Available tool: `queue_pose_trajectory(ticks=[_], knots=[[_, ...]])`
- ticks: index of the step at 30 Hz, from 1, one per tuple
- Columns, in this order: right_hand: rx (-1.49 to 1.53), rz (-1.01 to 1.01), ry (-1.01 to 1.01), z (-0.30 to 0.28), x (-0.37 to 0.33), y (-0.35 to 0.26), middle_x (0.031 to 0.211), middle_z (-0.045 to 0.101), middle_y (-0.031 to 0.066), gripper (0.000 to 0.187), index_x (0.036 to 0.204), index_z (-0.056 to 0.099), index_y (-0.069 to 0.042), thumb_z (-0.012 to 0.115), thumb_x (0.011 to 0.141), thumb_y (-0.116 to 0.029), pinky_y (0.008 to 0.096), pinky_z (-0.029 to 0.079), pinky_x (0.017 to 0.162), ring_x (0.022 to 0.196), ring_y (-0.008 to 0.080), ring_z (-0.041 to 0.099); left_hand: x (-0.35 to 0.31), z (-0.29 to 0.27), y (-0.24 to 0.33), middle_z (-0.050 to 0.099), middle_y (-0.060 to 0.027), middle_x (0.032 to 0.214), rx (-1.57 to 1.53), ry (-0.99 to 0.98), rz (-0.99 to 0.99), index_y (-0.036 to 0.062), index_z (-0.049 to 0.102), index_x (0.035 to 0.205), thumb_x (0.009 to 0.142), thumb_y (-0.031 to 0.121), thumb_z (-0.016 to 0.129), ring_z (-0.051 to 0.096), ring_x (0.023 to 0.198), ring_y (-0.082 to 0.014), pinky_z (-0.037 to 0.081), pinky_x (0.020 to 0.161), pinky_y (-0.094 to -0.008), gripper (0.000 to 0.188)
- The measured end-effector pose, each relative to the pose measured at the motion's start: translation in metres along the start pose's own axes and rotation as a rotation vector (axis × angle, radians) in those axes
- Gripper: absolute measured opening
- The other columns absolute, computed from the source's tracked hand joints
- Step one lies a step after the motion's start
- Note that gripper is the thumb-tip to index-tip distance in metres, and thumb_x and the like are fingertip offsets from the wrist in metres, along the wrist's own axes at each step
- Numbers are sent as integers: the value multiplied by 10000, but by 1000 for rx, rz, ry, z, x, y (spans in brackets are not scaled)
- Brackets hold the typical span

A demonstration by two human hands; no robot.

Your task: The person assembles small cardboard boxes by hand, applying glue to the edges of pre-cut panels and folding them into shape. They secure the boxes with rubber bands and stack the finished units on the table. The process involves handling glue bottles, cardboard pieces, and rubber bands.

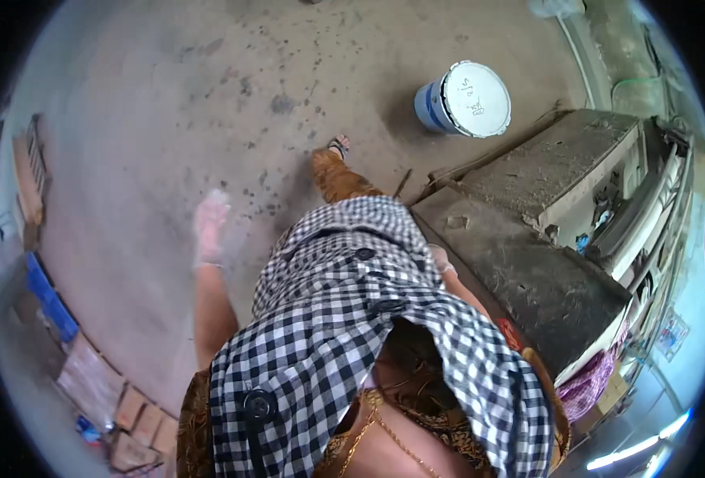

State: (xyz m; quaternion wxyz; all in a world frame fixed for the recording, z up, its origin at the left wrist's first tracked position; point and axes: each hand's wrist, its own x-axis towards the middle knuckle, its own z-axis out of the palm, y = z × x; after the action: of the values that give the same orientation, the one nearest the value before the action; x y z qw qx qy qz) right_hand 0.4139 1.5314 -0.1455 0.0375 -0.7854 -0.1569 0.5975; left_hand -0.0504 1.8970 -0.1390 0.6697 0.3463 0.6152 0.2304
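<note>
My left hand (211, 227), in a thin pale glove, hangs out over the floor at my left side. It is slightly blurred, its fingers look loosely stretched, and I see nothing in it. Low at my right side, my right hand (441, 260) is also gloved and mostly hidden behind the black-and-white checked garment (320, 287). Its fingers do not show. Closest to that hand is a dark, dusty bench-like surface (520, 271). One sandalled foot (339, 146) is forward on the floor.
A white-lidded bucket (476, 99) with a blue band stands ahead to the right. Beside it runs a dirt-covered metal casing (559, 159). Brown boxes (141, 414) and a blue item (52, 296) lie at the left. Purple checked cloth (587, 390) hangs at the right. Dark spots mark the floor (145, 143).
</note>
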Motion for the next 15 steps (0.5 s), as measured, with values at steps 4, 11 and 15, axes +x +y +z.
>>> queue_pose_trajectory(ticks=[4,11,15], knots=[[159,73,6,-32,0,-8,1141,702,139,356,1142,689,-45,575,925,-304,354,510,897,1055,251,659,-60,62,-49,655,-78,1156,649,-316,-327,80,586,1242,974,267,561,607,1029,-210,484,886,-354,327],[163,-19,201,-94,43,-108,1127,687,213,401,1096,715,-83,530,898,-378,418,534,882,1054,315,666,-3,60,-19,654,-37,974,450,-188,-493,80,641,1058,968,244,554,583,847,-185,476,746,-360,206],[-611,-102,-10,-126,101,-118,1116,707,163,369,1088,716,-61,514,922,-322,394,543,877,1051,303,675,90,44,3,653,-13,869,183,-160,-323,80,672,953,964,231,551,569,744,-171,471,665,-363,194]])
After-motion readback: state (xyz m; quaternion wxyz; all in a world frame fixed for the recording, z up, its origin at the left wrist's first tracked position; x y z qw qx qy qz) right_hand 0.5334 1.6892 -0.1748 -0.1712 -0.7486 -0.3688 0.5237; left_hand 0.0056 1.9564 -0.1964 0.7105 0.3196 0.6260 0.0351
